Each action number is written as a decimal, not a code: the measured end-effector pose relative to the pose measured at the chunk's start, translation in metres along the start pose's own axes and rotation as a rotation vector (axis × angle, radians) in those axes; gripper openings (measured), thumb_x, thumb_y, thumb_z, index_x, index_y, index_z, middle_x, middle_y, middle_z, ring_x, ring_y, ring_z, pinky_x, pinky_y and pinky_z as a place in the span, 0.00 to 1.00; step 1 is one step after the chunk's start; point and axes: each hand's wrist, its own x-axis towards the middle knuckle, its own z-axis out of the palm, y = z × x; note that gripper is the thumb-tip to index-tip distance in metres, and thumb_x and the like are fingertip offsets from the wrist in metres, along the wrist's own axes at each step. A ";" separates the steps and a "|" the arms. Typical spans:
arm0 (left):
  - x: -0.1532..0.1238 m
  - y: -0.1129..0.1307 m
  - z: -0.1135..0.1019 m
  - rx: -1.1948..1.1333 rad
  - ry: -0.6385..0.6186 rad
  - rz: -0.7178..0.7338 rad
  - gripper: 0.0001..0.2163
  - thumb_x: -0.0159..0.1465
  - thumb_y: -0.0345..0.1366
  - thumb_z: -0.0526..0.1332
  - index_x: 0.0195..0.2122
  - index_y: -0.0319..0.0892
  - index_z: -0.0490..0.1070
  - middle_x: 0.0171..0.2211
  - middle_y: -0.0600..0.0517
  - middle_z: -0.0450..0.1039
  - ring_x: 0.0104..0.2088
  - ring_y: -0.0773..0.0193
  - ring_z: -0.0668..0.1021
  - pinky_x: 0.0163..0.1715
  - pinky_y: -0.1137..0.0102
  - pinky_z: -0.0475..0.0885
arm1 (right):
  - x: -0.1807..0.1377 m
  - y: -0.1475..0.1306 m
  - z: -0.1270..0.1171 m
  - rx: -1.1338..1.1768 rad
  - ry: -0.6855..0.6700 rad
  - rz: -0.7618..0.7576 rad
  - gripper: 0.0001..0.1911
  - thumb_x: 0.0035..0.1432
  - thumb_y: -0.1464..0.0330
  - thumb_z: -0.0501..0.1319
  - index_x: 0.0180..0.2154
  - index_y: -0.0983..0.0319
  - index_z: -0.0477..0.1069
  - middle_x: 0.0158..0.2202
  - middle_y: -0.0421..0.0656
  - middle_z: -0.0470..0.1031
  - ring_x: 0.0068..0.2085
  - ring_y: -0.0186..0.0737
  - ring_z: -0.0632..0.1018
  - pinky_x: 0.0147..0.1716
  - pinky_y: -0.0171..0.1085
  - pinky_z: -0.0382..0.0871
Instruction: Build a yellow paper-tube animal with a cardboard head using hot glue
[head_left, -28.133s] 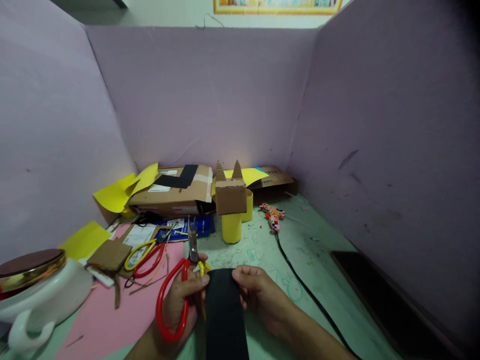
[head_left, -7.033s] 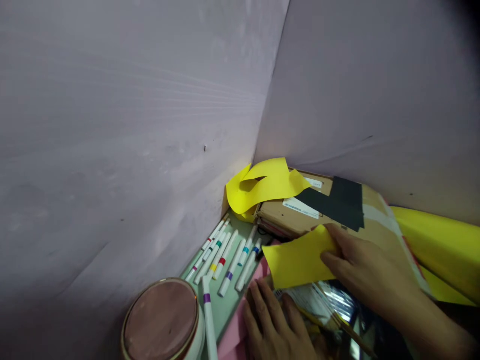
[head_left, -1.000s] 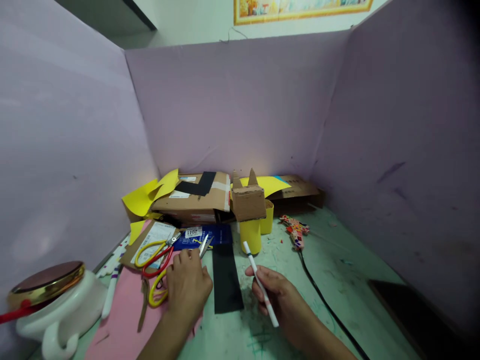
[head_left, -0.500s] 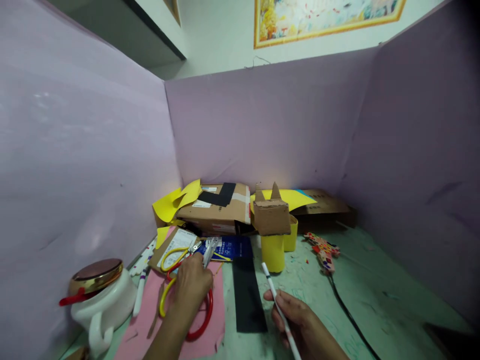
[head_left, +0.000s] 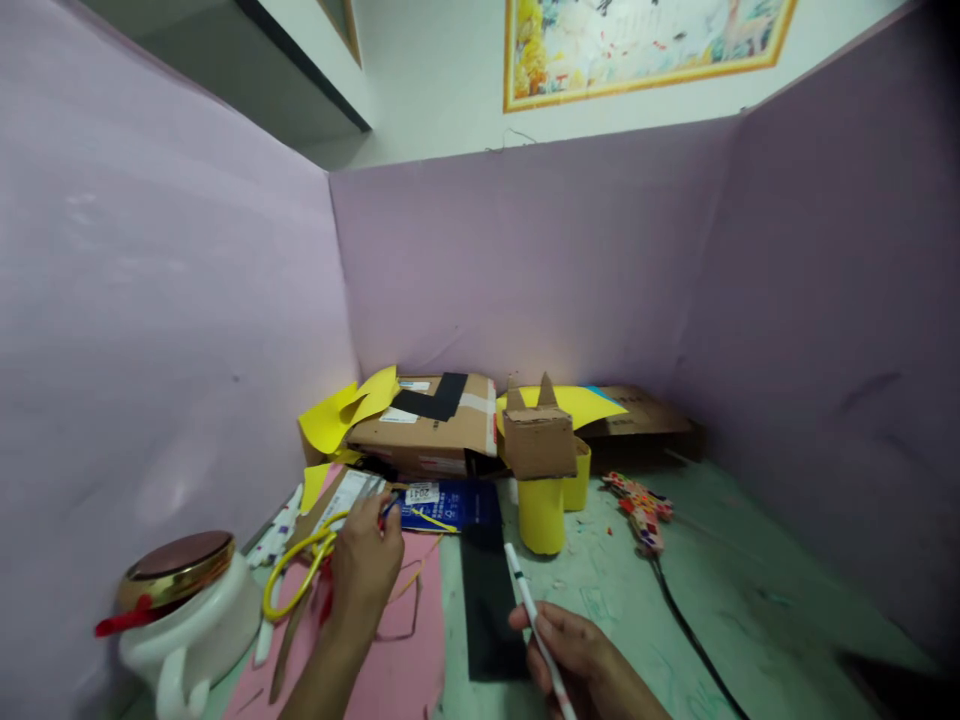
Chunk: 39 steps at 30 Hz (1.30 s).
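My right hand (head_left: 566, 650) is closed around a white marker (head_left: 529, 600) with a dark band near its upper end. The marker tilts up and left over a black paper strip (head_left: 491, 600). My left hand (head_left: 367, 560) is closed above pink paper (head_left: 412, 650), its fingertips beside a blue printed packet (head_left: 469, 503). Something small and dark blue shows at those fingertips, but I cannot make it out. Yellow scissor handles (head_left: 281, 600) lie left of that hand, with red handle parts partly hidden behind it. A cardboard block with pointed ears (head_left: 538, 445) stands on a yellow paper tube (head_left: 540, 515).
A white mug (head_left: 202, 620) with a gold-rimmed lid and red spoon stands at left. Behind are a cardboard box (head_left: 427, 430) and yellow sheets (head_left: 330, 420). At right, a patterned object (head_left: 641, 510) trails a black cord (head_left: 690, 640). Lilac panels enclose the table.
The large scissors by my left hand have shifted left, uncovering more pink paper. The fingers have moved left of the packet's label. My right hand still holds the marker.
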 end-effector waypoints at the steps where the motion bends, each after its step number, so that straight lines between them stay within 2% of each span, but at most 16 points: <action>1: -0.008 0.005 0.009 -0.129 -0.084 -0.014 0.14 0.60 0.39 0.53 0.41 0.37 0.72 0.39 0.40 0.75 0.42 0.50 0.76 0.44 0.59 0.68 | -0.002 -0.001 0.002 0.010 -0.025 -0.006 0.23 0.47 0.52 0.67 0.35 0.66 0.73 0.15 0.34 0.67 0.12 0.22 0.59 0.11 0.25 0.51; 2: -0.016 0.010 0.019 -0.258 -0.186 -0.032 0.16 0.58 0.44 0.55 0.39 0.38 0.73 0.33 0.43 0.75 0.34 0.54 0.78 0.36 0.62 0.71 | -0.004 -0.003 0.004 0.020 -0.052 -0.007 0.24 0.47 0.51 0.67 0.34 0.66 0.73 0.15 0.34 0.66 0.11 0.22 0.59 0.11 0.25 0.51; 4: -0.033 0.016 0.037 -0.494 -0.385 -0.083 0.21 0.52 0.51 0.60 0.37 0.38 0.73 0.24 0.49 0.73 0.22 0.61 0.74 0.23 0.66 0.70 | -0.005 -0.005 0.008 0.039 -0.101 0.005 0.26 0.45 0.50 0.68 0.32 0.67 0.73 0.14 0.34 0.65 0.10 0.22 0.57 0.09 0.26 0.50; 7: -0.050 0.018 0.054 -0.762 -0.586 -0.172 0.25 0.46 0.56 0.65 0.34 0.38 0.73 0.18 0.55 0.67 0.14 0.70 0.66 0.15 0.72 0.63 | -0.006 -0.007 0.012 0.068 -0.125 0.049 0.27 0.41 0.50 0.69 0.30 0.68 0.74 0.13 0.34 0.66 0.09 0.22 0.55 0.07 0.26 0.48; 10: -0.057 0.018 0.056 -0.927 -0.685 -0.238 0.23 0.44 0.54 0.69 0.29 0.39 0.72 0.14 0.59 0.62 0.13 0.74 0.62 0.13 0.76 0.58 | -0.007 -0.010 0.014 0.088 -0.135 0.079 0.24 0.41 0.53 0.69 0.30 0.69 0.75 0.13 0.35 0.67 0.09 0.22 0.55 0.06 0.26 0.46; 14: -0.061 0.019 0.053 -1.038 -0.741 -0.263 0.21 0.44 0.51 0.72 0.25 0.38 0.71 0.15 0.58 0.64 0.13 0.76 0.62 0.13 0.78 0.55 | -0.006 -0.010 0.011 0.029 -0.161 0.035 0.21 0.47 0.55 0.65 0.32 0.69 0.78 0.14 0.36 0.67 0.10 0.23 0.56 0.08 0.27 0.44; 19: -0.063 0.016 0.056 -1.038 -0.847 -0.200 0.20 0.48 0.52 0.70 0.26 0.39 0.72 0.11 0.58 0.63 0.11 0.75 0.63 0.12 0.78 0.53 | 0.000 -0.004 0.002 -0.023 -0.269 -0.068 0.25 0.49 0.49 0.64 0.25 0.68 0.78 0.10 0.33 0.58 0.12 0.23 0.55 0.11 0.27 0.42; 24: -0.063 0.011 0.058 -0.959 -0.872 -0.065 0.21 0.52 0.56 0.65 0.28 0.40 0.70 0.11 0.59 0.62 0.11 0.75 0.61 0.13 0.78 0.52 | -0.002 -0.007 0.002 0.061 -0.281 -0.007 0.21 0.50 0.53 0.64 0.24 0.67 0.76 0.09 0.32 0.57 0.12 0.24 0.55 0.11 0.27 0.45; 27: -0.066 0.014 0.056 -0.906 -0.874 -0.035 0.21 0.54 0.56 0.64 0.29 0.39 0.69 0.13 0.57 0.66 0.12 0.75 0.62 0.14 0.78 0.51 | -0.010 -0.017 0.010 0.142 -0.216 0.171 0.17 0.50 0.56 0.63 0.23 0.65 0.74 0.08 0.31 0.57 0.09 0.26 0.52 0.07 0.27 0.43; 28: -0.066 0.015 0.055 -0.881 -0.871 -0.031 0.22 0.53 0.57 0.64 0.29 0.39 0.69 0.13 0.56 0.67 0.13 0.75 0.62 0.14 0.78 0.51 | -0.013 -0.021 0.013 0.179 -0.189 0.267 0.15 0.51 0.59 0.62 0.24 0.64 0.74 0.08 0.31 0.57 0.09 0.26 0.50 0.06 0.26 0.43; 30: -0.067 0.018 0.053 -0.837 -0.857 -0.026 0.22 0.53 0.56 0.64 0.29 0.39 0.69 0.13 0.56 0.67 0.13 0.74 0.63 0.14 0.78 0.52 | -0.017 -0.028 0.017 0.202 -0.167 0.354 0.14 0.55 0.62 0.59 0.23 0.63 0.73 0.08 0.31 0.58 0.09 0.27 0.50 0.05 0.26 0.45; 33: -0.065 0.020 0.046 -0.829 -0.782 -0.025 0.21 0.53 0.55 0.65 0.27 0.40 0.69 0.12 0.60 0.62 0.13 0.74 0.62 0.14 0.78 0.53 | -0.020 -0.033 0.018 0.151 -0.134 0.315 0.22 0.62 0.60 0.53 0.25 0.67 0.75 0.10 0.35 0.63 0.10 0.27 0.55 0.06 0.26 0.49; 36: -0.058 0.022 0.037 -0.877 -0.644 -0.040 0.19 0.52 0.52 0.67 0.24 0.40 0.70 0.13 0.60 0.60 0.14 0.75 0.62 0.15 0.79 0.54 | -0.019 -0.029 0.014 0.100 -0.115 0.278 0.29 0.66 0.55 0.47 0.31 0.70 0.76 0.15 0.39 0.69 0.12 0.27 0.61 0.09 0.26 0.51; 39: -0.049 0.023 0.028 -0.900 -0.578 0.003 0.17 0.51 0.50 0.68 0.24 0.39 0.71 0.15 0.59 0.62 0.15 0.75 0.63 0.15 0.78 0.56 | -0.018 -0.025 0.009 0.047 -0.117 0.207 0.28 0.61 0.52 0.52 0.33 0.71 0.76 0.17 0.41 0.71 0.15 0.29 0.65 0.12 0.28 0.55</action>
